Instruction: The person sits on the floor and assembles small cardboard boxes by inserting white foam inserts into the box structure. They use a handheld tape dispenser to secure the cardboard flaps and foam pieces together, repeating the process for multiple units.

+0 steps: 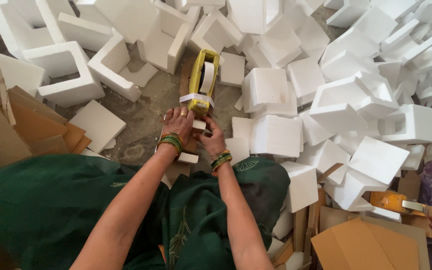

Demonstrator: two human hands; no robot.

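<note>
Both hands clamp a small foam block (198,125) on the floor: left hand (178,122) curled over it, right hand (211,137) pinching its edge. Yellow tape dispenser (203,82) sits touching, just ahead, handy.

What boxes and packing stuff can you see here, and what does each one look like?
Foam blocks: white, chunky, piled across the floor.
Cardboard sheets: brown, flat, stacked at the left.
More cardboard: tan, flat, bottom right.
Tape dispenser: yellow with a white roll, just beyond both hands.
Small foam piece: white, between the left hand and right hand.
No signs or screens.
</note>
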